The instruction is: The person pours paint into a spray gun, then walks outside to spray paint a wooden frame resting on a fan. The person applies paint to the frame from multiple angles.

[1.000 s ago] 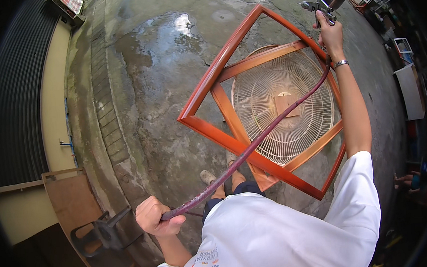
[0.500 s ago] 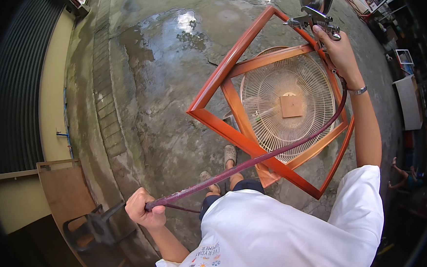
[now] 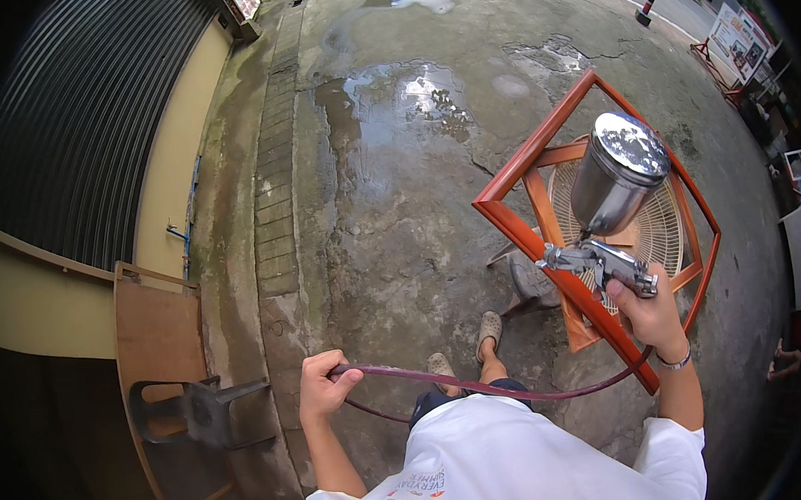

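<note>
My right hand (image 3: 654, 312) is closed round the handle of a metal spray gun (image 3: 603, 263), with a silver paint cup (image 3: 618, 182) on top. The gun is over the near side of a reddish-brown wooden frame (image 3: 547, 250), its nozzle toward the left. Beneath the frame lie a paler wooden frame (image 3: 542, 206) and a round cream fan grille (image 3: 566, 189), partly hidden by the cup. A dark red hose (image 3: 519, 396) runs from below my right hand across my front to my left hand (image 3: 324, 383), which is closed around it.
A dark plastic chair (image 3: 204, 413) stands at the left before a brown wooden panel (image 3: 155, 320). Beyond are a roller shutter (image 3: 89, 113) and a yellow wall (image 3: 191, 98). Puddles (image 3: 400, 99) lie on the concrete. A dark stool (image 3: 531, 283) is partly under the frames; a signboard (image 3: 738, 41) stands far right.
My right hand has drawn the spray gun nearer, from the frame's far side to its near side. The hose now sags lower between my hands. The whole view has shifted, showing more ground ahead.
</note>
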Demonstrator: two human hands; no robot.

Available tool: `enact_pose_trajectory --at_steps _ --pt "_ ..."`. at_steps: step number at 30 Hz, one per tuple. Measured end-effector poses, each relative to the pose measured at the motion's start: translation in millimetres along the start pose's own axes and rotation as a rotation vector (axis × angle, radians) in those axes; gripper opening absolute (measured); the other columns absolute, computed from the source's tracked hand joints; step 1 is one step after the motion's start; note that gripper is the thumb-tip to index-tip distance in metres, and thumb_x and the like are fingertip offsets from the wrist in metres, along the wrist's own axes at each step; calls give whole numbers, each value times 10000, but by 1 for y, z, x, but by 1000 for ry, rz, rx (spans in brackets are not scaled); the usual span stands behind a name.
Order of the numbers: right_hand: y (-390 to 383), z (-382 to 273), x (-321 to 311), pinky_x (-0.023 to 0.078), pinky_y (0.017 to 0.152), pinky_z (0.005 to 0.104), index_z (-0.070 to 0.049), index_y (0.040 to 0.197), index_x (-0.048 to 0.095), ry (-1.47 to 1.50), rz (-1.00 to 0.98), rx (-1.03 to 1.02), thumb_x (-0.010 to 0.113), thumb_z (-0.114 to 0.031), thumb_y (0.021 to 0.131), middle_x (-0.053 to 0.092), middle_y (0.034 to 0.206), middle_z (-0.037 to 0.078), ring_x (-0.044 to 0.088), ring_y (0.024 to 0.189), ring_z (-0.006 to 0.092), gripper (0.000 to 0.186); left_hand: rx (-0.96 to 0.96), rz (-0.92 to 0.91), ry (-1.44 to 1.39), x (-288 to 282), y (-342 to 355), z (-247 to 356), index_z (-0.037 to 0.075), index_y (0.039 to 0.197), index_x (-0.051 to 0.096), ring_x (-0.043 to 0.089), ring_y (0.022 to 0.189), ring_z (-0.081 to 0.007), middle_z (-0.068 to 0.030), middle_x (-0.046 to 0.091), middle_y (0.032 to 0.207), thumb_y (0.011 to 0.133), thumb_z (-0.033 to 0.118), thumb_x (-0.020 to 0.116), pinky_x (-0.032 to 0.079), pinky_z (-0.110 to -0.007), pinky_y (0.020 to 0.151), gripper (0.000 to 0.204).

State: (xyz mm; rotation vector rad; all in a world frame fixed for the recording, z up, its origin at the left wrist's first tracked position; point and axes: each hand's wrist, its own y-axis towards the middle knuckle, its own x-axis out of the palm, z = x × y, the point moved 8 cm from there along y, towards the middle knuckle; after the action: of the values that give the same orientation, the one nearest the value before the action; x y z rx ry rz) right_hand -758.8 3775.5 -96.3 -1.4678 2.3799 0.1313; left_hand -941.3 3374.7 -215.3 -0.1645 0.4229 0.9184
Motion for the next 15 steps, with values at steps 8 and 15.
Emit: enact_pose_trajectory --at_steps 8,15 --pt "-136 35 19 344 378 226 67 924 613 124 275 56 648 -397 933 690 752 96 480 411 56 465 -507 -450 172 74 -56 -164 21 868 675 587 740 -179 -84 630 746 827 399 757 467 -346 672 389" --pt "-243 73 -26 323 346 223 80 1011 585 217 549 101 614 -366 957 688 801 124 462 369 75 450 -217 -684 217 232 -61 -150 35 1100 647 635 1059 -244 -140 674 1082 917 372 665 487 -363 907 384"
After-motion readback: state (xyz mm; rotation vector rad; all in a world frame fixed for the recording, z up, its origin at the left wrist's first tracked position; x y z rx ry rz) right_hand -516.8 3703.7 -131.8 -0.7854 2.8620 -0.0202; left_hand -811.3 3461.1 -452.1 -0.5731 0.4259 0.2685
